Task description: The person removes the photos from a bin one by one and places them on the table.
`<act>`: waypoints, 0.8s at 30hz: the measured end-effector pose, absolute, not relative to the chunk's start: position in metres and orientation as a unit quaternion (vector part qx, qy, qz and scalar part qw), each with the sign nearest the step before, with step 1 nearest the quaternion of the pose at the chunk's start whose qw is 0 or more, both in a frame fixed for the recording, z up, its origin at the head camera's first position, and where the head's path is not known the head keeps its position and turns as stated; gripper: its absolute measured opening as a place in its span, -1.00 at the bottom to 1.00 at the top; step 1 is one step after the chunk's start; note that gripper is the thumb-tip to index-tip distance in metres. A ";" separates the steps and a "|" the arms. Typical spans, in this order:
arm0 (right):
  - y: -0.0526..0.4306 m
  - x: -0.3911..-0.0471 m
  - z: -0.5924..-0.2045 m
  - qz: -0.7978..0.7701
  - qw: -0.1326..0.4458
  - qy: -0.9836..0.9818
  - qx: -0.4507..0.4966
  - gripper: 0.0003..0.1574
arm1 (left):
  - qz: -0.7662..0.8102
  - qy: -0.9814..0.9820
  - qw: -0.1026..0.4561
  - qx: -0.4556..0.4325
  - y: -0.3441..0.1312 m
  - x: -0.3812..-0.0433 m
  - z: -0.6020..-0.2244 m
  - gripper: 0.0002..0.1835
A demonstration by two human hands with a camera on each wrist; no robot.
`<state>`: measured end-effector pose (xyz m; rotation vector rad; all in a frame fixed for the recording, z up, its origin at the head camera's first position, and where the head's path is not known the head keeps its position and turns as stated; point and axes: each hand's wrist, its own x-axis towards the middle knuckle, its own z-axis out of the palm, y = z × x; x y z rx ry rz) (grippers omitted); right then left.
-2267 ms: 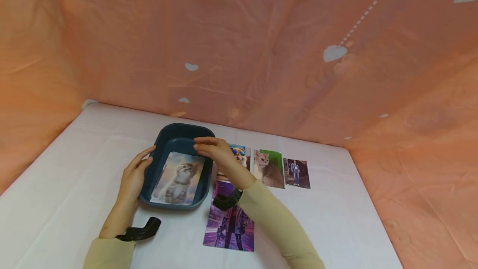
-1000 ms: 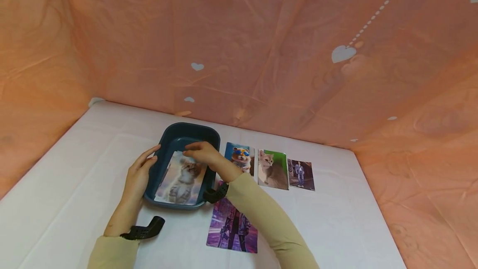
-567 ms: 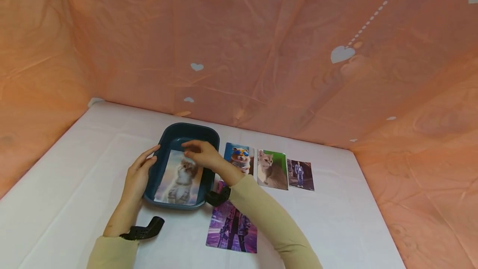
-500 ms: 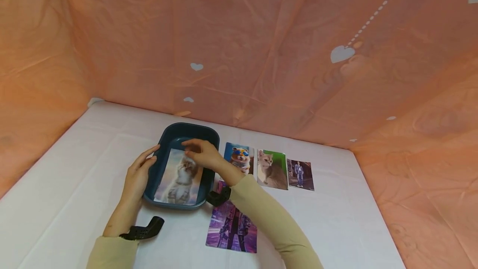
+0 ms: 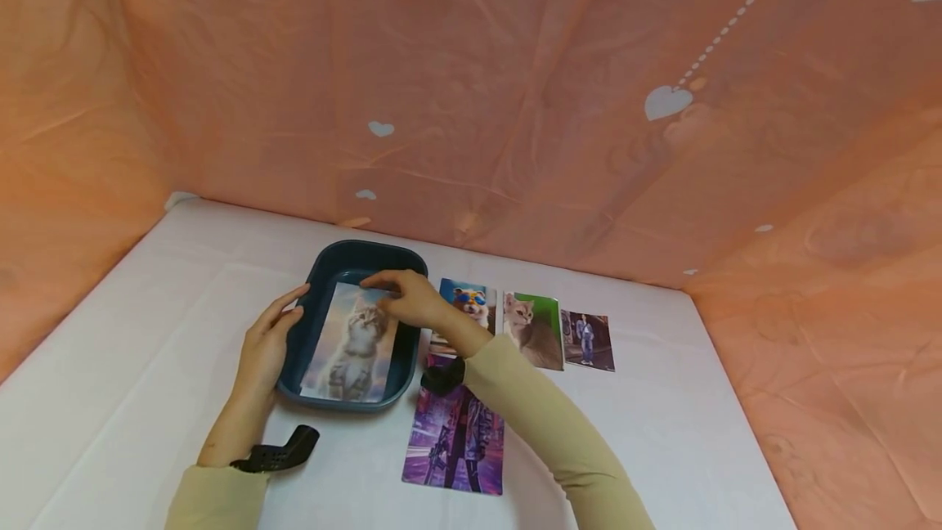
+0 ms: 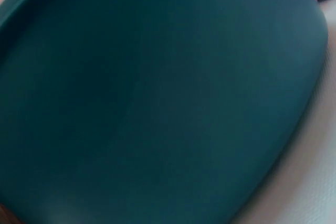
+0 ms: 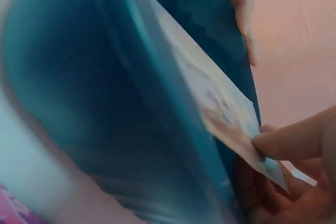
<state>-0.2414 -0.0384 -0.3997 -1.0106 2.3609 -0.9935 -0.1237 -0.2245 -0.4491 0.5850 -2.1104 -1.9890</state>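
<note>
A dark teal plastic basin (image 5: 290, 370) stands on the white-covered table, with a kitten photo (image 5: 356, 350) lying inside it. My right hand (image 5: 408, 298) reaches over the basin's right rim and pinches the photo's upper right corner; in the right wrist view the thumb (image 7: 286, 141) lies on top and fingers are under that lifted corner. My left hand (image 5: 266, 346) rests against the basin's left rim, fingers fairly straight. The left wrist view is mostly filled by the basin's outer wall (image 6: 168, 98).
Right of the basin lie three photos: an animal in sunglasses (image 5: 471, 301), a cat on green (image 5: 533, 330) and a standing person (image 5: 587, 340). A larger purple picture (image 5: 452, 448) lies nearer, partly under the right forearm. Peach cloth (image 5: 471, 105) hangs behind the table.
My right hand has come down from over the rim onto the kitten photo and now pinches its corner. The photo has shifted slightly toward the basin's far end. The left hand stays put.
</note>
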 end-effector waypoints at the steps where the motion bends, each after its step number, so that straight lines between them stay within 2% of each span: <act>1: -0.037 -0.242 -0.400 -0.365 0.192 0.841 -0.351 -0.50 | -0.670 -0.710 0.091 0.197 -0.225 -0.124 -0.449 -0.55; 14: -0.011 -0.241 -0.397 -0.511 0.179 0.799 -0.262 -0.58 | -0.683 -0.699 0.074 0.197 -0.225 -0.122 -0.450 -0.53; 24: 0.017 -0.240 -0.413 -0.583 0.196 0.775 -0.142 -0.57 | -0.674 -0.707 0.090 0.197 -0.225 -0.123 -0.449 -0.53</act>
